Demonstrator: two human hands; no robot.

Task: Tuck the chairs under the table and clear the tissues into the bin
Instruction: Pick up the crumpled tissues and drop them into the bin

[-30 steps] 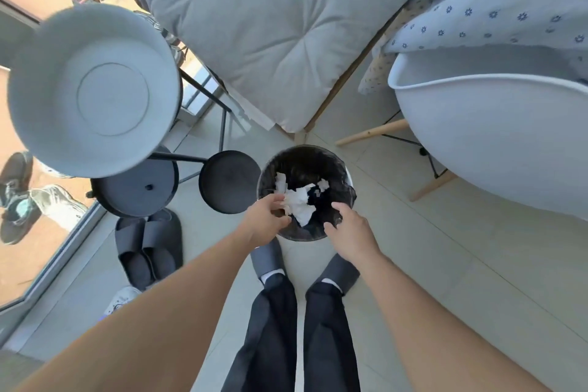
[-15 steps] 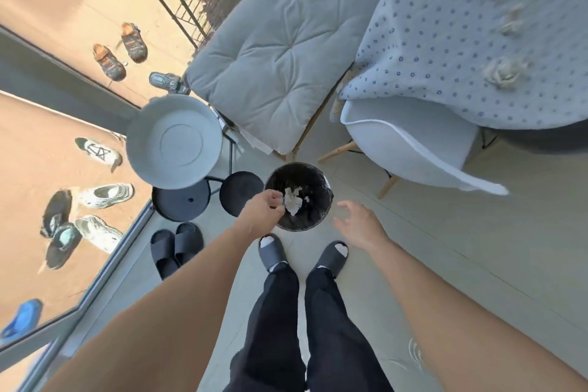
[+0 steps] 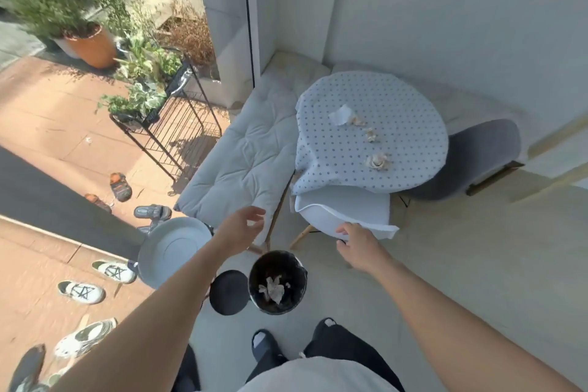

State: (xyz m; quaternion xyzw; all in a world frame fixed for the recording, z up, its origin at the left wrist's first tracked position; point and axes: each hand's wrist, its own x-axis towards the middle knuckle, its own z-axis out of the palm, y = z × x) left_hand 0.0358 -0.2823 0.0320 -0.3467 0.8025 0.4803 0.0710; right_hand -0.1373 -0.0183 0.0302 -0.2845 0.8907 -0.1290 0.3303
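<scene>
A black bin (image 3: 297, 267) stands on the floor by my feet with crumpled white tissue (image 3: 272, 289) inside. My left hand (image 3: 239, 227) hangs open above and left of the bin, holding nothing. My right hand (image 3: 358, 244) is open near the back edge of the white chair (image 3: 346, 212), which is pushed partly under the round table (image 3: 404, 124) with a dotted cloth. Several crumpled tissues (image 3: 377, 161) lie on the tabletop. A grey chair (image 3: 471, 159) sits at the table's right side, partly under it.
A grey cushioned bench (image 3: 245, 156) runs left of the table. A small round side table (image 3: 171, 250) and black lid-like disc (image 3: 228, 292) stand left of the bin. Behind glass at left are shoes (image 3: 81, 291), a wire plant rack (image 3: 168, 124) and potted plants.
Both hands have lifted off the bin rim, leaving the tissue inside. The view has risen and pulled back, so the whole table and both chairs now show.
</scene>
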